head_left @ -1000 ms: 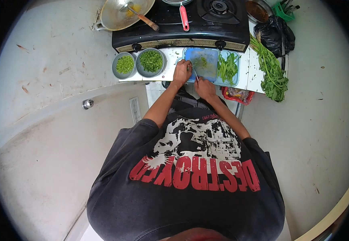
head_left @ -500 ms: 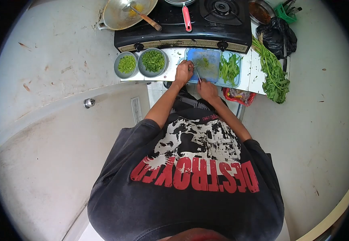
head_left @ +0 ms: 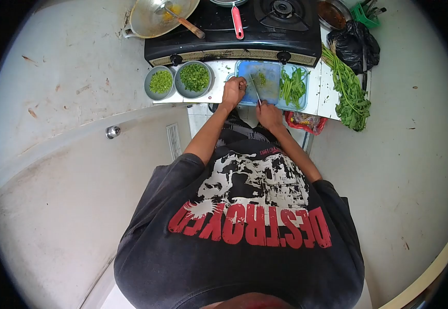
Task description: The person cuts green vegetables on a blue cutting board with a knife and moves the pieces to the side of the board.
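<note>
My right hand is closed around the handle of a knife, whose blade points away from me over the blue cutting board. My left hand rests at the board's left edge with its fingers curled in; whatever they pinch is too small to make out. Small bits of chopped greens lie on the board just beyond the blade. To the right, leafy green pieces sit in a light blue tray that extends beneath the board.
Left of the board stand a bowl of chopped leaves and a bowl of pale chopped stems. Behind is a black stove with a wok. A bunch of greens and a black plastic bag lie at the right.
The knife and my right hand have shifted slightly right, away from my left fingers, and more of the blade shows. My left hand stays at nearly the same spot.
</note>
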Demonstrator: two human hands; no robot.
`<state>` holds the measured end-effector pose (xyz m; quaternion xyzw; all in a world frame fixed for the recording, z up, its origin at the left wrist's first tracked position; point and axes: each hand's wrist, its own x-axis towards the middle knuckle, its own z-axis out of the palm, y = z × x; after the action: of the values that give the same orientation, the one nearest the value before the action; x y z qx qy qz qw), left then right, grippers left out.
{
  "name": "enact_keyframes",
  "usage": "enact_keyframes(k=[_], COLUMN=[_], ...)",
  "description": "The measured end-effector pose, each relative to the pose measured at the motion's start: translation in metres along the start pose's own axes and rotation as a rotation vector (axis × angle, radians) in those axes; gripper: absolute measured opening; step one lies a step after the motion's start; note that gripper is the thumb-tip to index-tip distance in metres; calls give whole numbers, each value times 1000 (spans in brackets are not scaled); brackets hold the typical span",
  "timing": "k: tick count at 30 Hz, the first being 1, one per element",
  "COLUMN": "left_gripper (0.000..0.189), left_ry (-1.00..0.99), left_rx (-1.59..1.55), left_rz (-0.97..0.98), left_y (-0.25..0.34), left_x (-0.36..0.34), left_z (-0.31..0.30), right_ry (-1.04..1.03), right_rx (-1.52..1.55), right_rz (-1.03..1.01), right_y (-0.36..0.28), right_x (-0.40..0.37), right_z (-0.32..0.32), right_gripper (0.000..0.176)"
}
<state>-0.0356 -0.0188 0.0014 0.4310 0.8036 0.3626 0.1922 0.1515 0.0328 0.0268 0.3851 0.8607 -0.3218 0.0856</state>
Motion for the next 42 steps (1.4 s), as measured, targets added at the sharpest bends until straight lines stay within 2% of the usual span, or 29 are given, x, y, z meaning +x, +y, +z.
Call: enact_keyframes(k=[11, 14, 18, 24, 30, 35, 42], left_gripper=[14, 14, 10, 11, 13, 12, 11], left_ry=[14, 28, 5, 8, 34, 36, 62], left_rx=[23, 30, 11, -38, 55, 55, 56], left_rz=[15, 40, -34, -16, 94, 58, 61], left_y=[1, 2, 11, 12, 2, 2, -4], left_x=[0, 0, -1, -4, -6, -5, -3], left_z=[-2, -2, -6, -7, -2, 0, 4], right_ry=[33, 42, 21, -3, 36, -47, 11], right_rx=[19, 29, 26, 16, 19, -45, 2], right_rz=[-74, -34, -47, -24, -39, -19, -24], right_y=[-21, -23, -19, -16, -18, -7, -16], right_x=[26, 33, 23, 10, 24, 5, 8], right_z=[2, 6, 6, 3, 10, 0, 0], right_gripper=[41, 41, 41, 40, 40, 39, 40])
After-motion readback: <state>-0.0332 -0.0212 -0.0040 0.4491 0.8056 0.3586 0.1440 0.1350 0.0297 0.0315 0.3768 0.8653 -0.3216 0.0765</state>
